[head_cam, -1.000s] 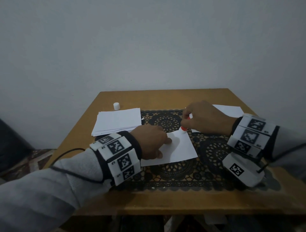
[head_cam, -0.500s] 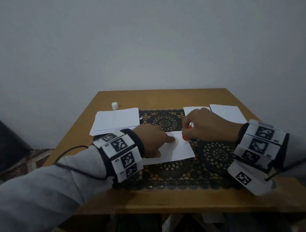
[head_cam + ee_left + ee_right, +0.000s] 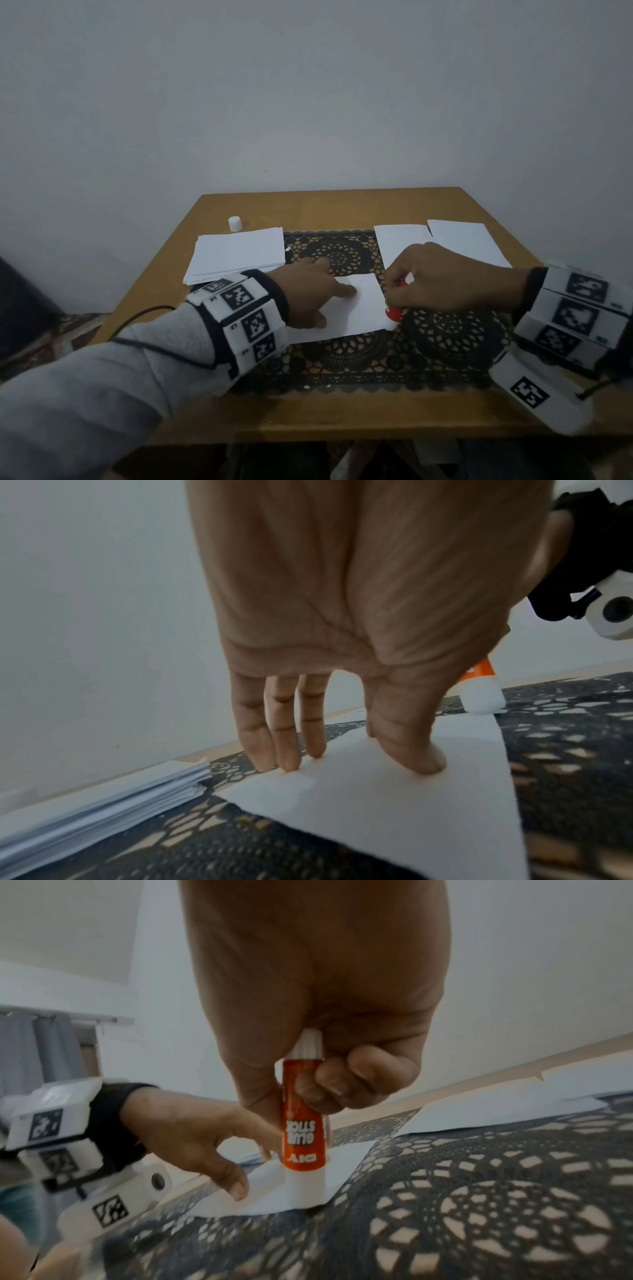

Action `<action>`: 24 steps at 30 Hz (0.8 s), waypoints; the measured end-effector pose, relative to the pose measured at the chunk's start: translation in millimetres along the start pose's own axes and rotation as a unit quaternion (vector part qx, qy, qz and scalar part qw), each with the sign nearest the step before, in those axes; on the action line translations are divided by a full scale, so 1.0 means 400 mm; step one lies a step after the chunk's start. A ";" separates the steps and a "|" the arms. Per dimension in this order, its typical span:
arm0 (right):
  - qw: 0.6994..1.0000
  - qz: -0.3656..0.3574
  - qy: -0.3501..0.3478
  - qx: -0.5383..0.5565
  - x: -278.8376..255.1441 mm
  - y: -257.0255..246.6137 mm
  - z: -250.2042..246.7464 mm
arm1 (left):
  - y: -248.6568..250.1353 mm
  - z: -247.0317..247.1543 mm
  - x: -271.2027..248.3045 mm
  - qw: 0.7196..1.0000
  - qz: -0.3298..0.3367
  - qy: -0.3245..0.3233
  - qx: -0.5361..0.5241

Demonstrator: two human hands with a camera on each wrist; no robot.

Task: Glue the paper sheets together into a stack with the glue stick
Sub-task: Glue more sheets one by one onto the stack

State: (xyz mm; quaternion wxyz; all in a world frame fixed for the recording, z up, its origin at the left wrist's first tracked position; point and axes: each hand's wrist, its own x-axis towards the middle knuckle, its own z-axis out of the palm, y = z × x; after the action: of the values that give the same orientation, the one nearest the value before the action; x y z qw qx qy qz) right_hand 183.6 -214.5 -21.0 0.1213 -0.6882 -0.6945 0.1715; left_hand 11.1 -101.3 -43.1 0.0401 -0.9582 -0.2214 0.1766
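A white paper sheet (image 3: pixel 356 308) lies on the black lace mat (image 3: pixel 452 339) in the middle of the table. My left hand (image 3: pixel 308 294) presses it flat, straight fingers (image 3: pixel 284 750) and thumb spread on its left part. My right hand (image 3: pixel 438 277) grips an orange and white glue stick (image 3: pixel 303 1137), held upright, tip down on the sheet's near right corner (image 3: pixel 390 323). The stick also shows behind my left palm as an orange tube (image 3: pixel 481 688). A stack of white sheets (image 3: pixel 236 253) lies at the back left.
Two loose white sheets (image 3: pixel 462 243) lie at the back right, partly on the mat. The white glue cap (image 3: pixel 235 223) stands near the table's back left. The wooden table's (image 3: pixel 342 209) front edge is close to my wrists. A grey wall rises behind.
My right hand has drawn the glue stick along the sheet's right edge, from the far corner toward me to the near corner. My left hand stays pressing the sheet.
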 end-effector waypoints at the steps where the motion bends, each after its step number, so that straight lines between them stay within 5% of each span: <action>1: 1.000 0.000 -0.004 0.010 -0.002 0.001 -0.008 | -0.003 -0.001 0.000 1.000 0.001 -0.004 -0.006; 17: 0.989 0.035 0.055 0.134 -0.037 0.020 -0.096 | -0.050 -0.022 0.034 0.975 -0.073 -0.032 -0.208; 24: 0.986 0.036 0.056 0.150 -0.040 0.029 -0.097 | -0.057 -0.047 0.013 0.957 -0.044 0.047 -0.284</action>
State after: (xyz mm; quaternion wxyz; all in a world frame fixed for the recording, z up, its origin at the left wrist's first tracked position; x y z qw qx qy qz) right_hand 210.5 -227.6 10.8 0.2559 -0.6950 -0.6279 0.2393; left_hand 12.6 -78.4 -23.7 -0.2151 -0.9268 -0.3021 0.0595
